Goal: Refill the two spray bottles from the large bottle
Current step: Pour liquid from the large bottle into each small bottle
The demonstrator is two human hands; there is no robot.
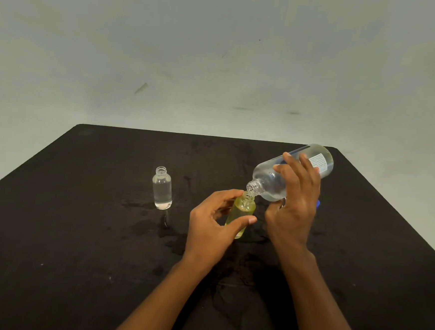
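**Spotter:** Fingers (293, 168) of your right hand (293, 210) are wrapped around the belly of the large clear bottle (292, 172), closed firmly on it. Your left hand (210, 223) has thumb and forefinger curled loosely around the yellow-tinted spray bottle (242, 211), more steadying than clamping.

**Operator:** Where does the mouth sit against the small neck?

**Spotter:** You've got the large bottle tipped well over, long axis running from the far right corner of the bench (75, 231) down toward the middle, base high, mouth low. Its mouth is just above and to the right of the yellow bottle's open neck, almost touching the rim. The small bottle stands near the middle of the bench, leaning slightly toward you, between your two hands.

**Operator:** And the other one?

**Spotter:** The clear spray bottle (162, 189) stands upright, uncapped, left of your left hand and well apart from it. It looks nearly full of clear liquid, so I'd judge you're on the second refill.

**Operator:** What matters next?

**Spotter:** Keeping mouth over neck. The opening is narrow, and your left hand is the nearer one to correct it. Dark wet patches already mark the bench around both small bottles, so a spill is likely if you tip faster. I can't tell whether liquid is flowing right now. A small blue thing (318, 203) peeks out behind your right hand; I can't say what it is.
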